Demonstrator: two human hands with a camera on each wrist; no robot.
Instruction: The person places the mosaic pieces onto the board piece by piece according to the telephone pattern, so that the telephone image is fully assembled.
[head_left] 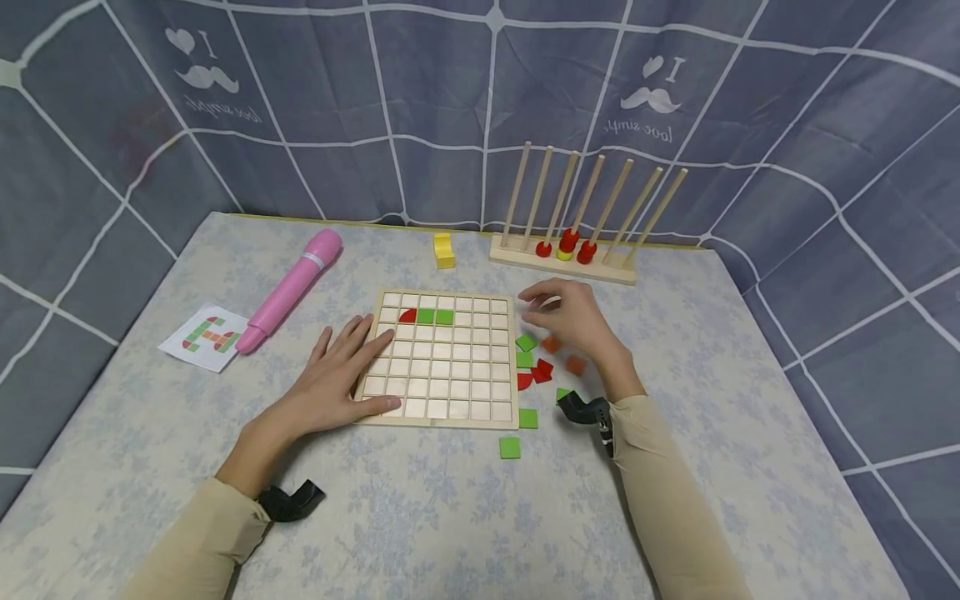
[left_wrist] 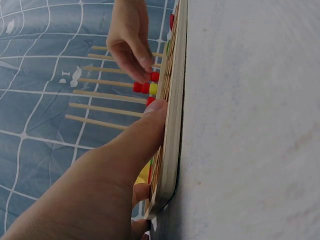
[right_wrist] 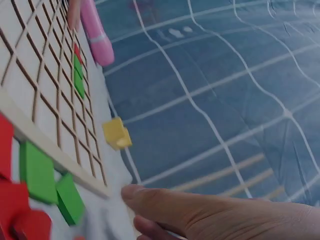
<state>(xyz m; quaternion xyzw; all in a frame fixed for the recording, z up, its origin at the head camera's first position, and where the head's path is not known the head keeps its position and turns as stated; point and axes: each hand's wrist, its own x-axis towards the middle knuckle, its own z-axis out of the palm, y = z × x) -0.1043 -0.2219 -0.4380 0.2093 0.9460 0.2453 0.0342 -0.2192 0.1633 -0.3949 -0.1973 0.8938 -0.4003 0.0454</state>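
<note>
A square wooden grid board (head_left: pixel 450 387) lies on the table. In one of its upper rows sit a red quarter-round tile (head_left: pixel 408 316) and two green square tiles (head_left: pixel 435 317), side by side. My left hand (head_left: pixel 337 379) rests across the board's left edge, fingers spread and thumb near the lower corner; the left wrist view shows the thumb (left_wrist: pixel 145 127) on the rim. Above the table, just off the board's right side, hovers my right hand (head_left: pixel 566 315) with loosely bent fingers and nothing visible between them. Below it lie loose green (head_left: pixel 523 359), red (head_left: pixel 542 371) and orange tiles (head_left: pixel 576 364).
Behind the board stand a yellow block (head_left: pixel 444 251) and a wooden peg rack (head_left: pixel 562 260) with red and yellow beads. Left of it lie a pink rod (head_left: pixel 288 292) with a pale band and a pattern card (head_left: pixel 204 337). A blue checked curtain (head_left: pixel 435 100) hangs around the table.
</note>
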